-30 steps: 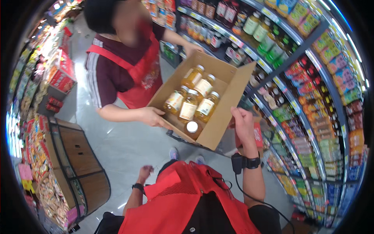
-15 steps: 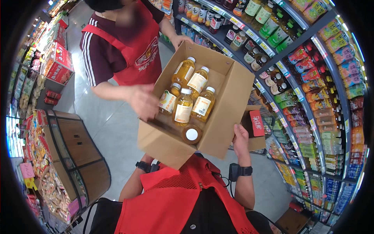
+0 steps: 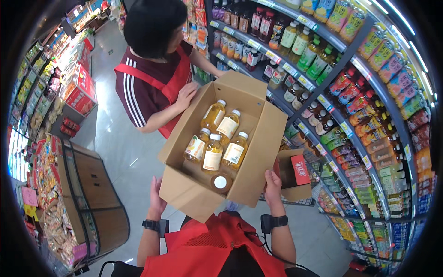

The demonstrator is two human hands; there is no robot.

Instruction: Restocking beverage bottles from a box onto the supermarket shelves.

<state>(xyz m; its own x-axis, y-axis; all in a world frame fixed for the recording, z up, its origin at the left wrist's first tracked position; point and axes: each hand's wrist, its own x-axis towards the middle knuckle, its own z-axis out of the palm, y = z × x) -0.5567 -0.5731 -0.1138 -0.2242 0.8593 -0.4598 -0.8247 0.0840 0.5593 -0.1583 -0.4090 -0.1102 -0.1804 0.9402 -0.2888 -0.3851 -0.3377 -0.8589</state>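
Shop aisle with grey floor [image 3: 143, 154], bounded at far left by a wood-sided snack display [image 3: 104, 184]. Next inward, left hand [image 3: 158, 196] with fingers extended and nothing enclosed; low and free a second ago, now raised to the near-left corner of a cardboard carton [image 3: 258, 157], beside its folded-out near flap [image 3: 194, 201]. Cannot tell whether touching or just apart. Further along, co-worker's hand [image 3: 187, 94], blurred and off the left wall half a second ago, now at the far-left rim. Toward centre, six bottles [image 3: 213, 154] of amber drink inside the carton: five with labels showing, one seen cap-first, grouping much as before. To their right, right hand [image 3: 273, 187] gripping the edge of the right flap [image 3: 249, 189], as half a second earlier. Judged effect: carton nearer, with hands now positioned at both sides for steadier support. Beyond, second carton [image 3: 297, 192] with red panel [image 3: 301, 170], then shelves [image 3: 364, 157] of bottled and pouched drinks.
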